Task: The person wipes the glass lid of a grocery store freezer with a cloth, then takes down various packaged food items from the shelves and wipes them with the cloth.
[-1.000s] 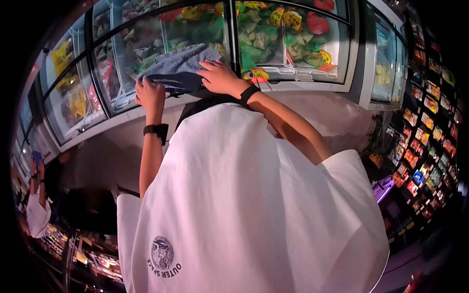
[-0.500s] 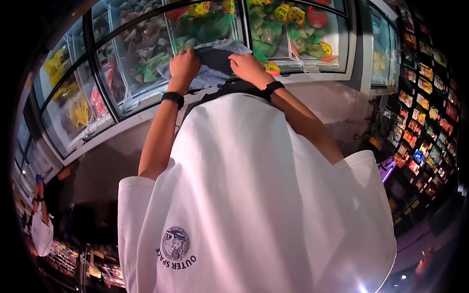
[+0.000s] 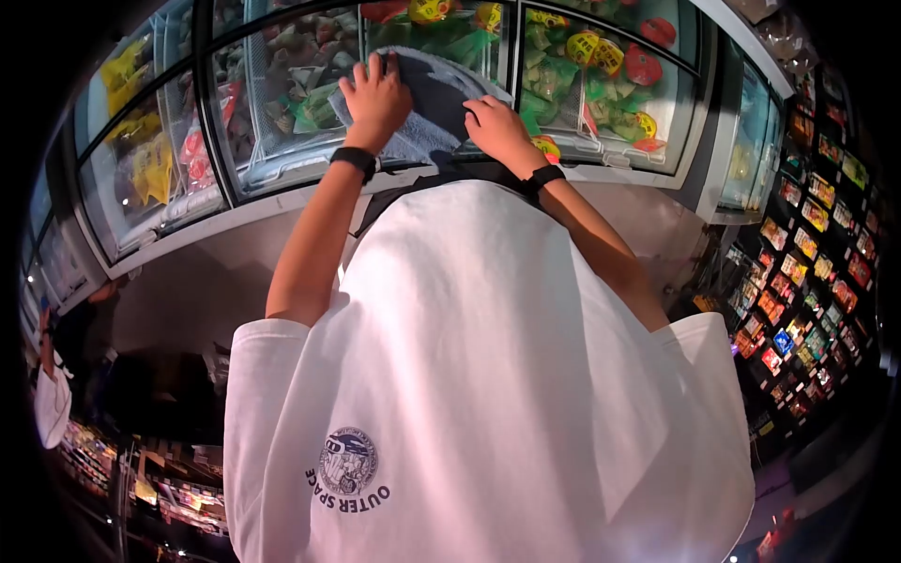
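A blue-grey cloth, with a darker patch on it, lies on the glass lid of a freezer. On the cloth's left part rests my left hand, its fingers spread and pointing away from me. My right hand is at the cloth's right edge, fingers curled with the edge between them. Beneath the glass are green bags with yellow and red labels. Both wrists wear black bands.
Yellow packages lie under glass at the left. A second freezer stands at the right, beside shelves of small colourful packets. At the far left is another person in a white top.
The cloth has been turned and shifted right on the glass. My left hand has moved right and forward, and its fingers have opened out. My right hand has also moved right.
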`<act>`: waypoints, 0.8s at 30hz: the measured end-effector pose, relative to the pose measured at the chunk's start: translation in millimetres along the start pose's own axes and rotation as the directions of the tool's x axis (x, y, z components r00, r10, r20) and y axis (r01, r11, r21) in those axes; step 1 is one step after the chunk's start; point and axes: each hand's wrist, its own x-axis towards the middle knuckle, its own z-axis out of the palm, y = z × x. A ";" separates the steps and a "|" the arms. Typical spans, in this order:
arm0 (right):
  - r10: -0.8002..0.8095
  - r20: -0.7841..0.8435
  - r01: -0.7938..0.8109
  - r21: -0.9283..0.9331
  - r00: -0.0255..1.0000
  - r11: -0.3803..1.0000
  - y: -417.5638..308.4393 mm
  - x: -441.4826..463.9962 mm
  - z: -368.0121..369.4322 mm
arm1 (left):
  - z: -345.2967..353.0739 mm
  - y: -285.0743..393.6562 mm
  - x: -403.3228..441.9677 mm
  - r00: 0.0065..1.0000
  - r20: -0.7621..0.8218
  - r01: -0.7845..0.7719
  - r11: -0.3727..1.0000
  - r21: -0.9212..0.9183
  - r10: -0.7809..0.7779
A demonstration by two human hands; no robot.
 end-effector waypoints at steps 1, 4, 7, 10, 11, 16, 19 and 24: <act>-0.019 -0.014 0.019 0.009 1.000 1.000 1.7 -0.4 3.2 | 1.6 -4.3 13.6 1.000 -0.027 0.001 1.000 0.008 -0.001; -0.071 0.026 0.072 -0.051 0.997 0.996 1.7 2.0 3.4 | 2.5 -14.6 43.3 0.987 -0.162 -0.008 0.997 0.076 0.020; -0.042 0.006 0.043 -0.032 0.999 0.999 3.8 0.2 4.8 | -7.4 -7.1 35.4 0.984 -0.169 -0.050 0.999 0.017 0.052; -0.032 -0.110 0.037 0.044 0.993 0.998 12.8 -4.1 6.0 | -5.5 -0.2 -3.9 0.991 0.040 -0.119 0.972 -0.200 0.130; -0.022 -0.104 0.016 -0.058 0.994 0.998 14.8 -3.3 3.1 | 0.7 1.3 -23.1 0.991 0.041 -0.116 0.971 -0.211 0.127; 0.013 -0.059 -0.032 -0.333 0.998 0.942 6.6 10.2 13.0 | 9.2 -2.3 -94.0 0.967 0.238 -0.022 0.965 -0.260 0.086; -0.078 0.005 0.074 -0.360 0.997 0.930 -6.1 19.4 18.1 | -1.7 -6.4 -84.4 0.977 0.190 0.112 0.989 -0.099 -0.092; -0.276 -0.109 0.242 -0.251 0.955 0.937 -28.6 48.0 28.4 | 6.2 -32.2 -24.7 0.953 -0.107 0.281 0.959 -0.044 -0.284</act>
